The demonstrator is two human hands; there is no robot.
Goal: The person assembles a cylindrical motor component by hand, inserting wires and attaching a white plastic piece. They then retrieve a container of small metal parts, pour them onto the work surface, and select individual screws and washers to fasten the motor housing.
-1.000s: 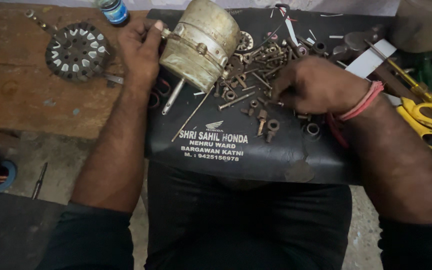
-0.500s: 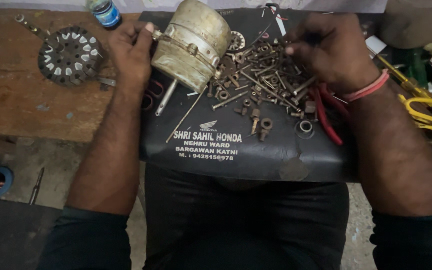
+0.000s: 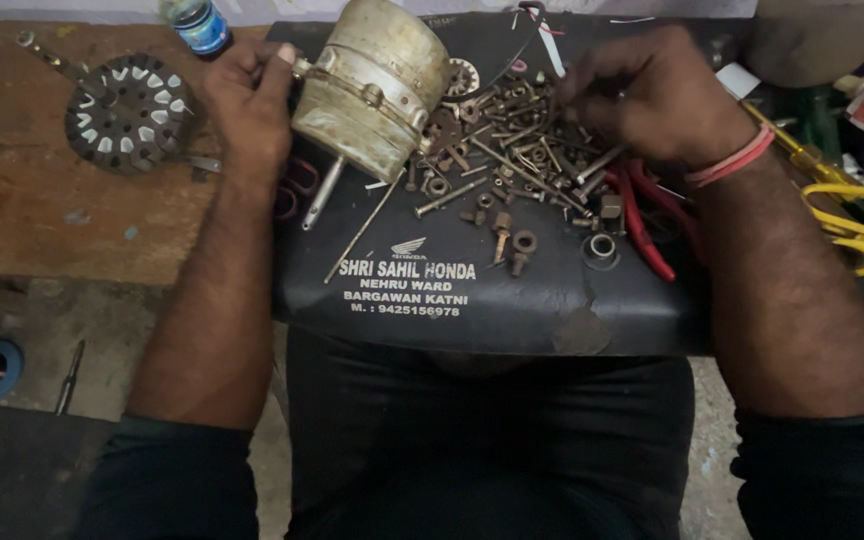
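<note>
My left hand [image 3: 247, 110] grips the edge of a dull, cream-coloured motor housing [image 3: 372, 85], holding it tilted on a black padded cover [image 3: 512, 300] across my lap; a metal shaft [image 3: 320, 195] sticks out below it. My right hand [image 3: 657, 90] rests with fingers bent down into a heap of rusty screws, bolts and nuts [image 3: 512, 160] on the cover. Whether it pinches one of them is hidden.
A round slotted stator disc [image 3: 122, 112] lies on the wooden bench [image 3: 42, 220] at left, a blue-capped bottle [image 3: 197, 22] beyond it. Red-handled pliers [image 3: 642, 225] lie under my right wrist. Yellow-handled tools [image 3: 857, 215] sit at far right.
My right hand moved from the near right part of the cover up to the far side of the screw heap. My left hand kept hold of the motor housing.
</note>
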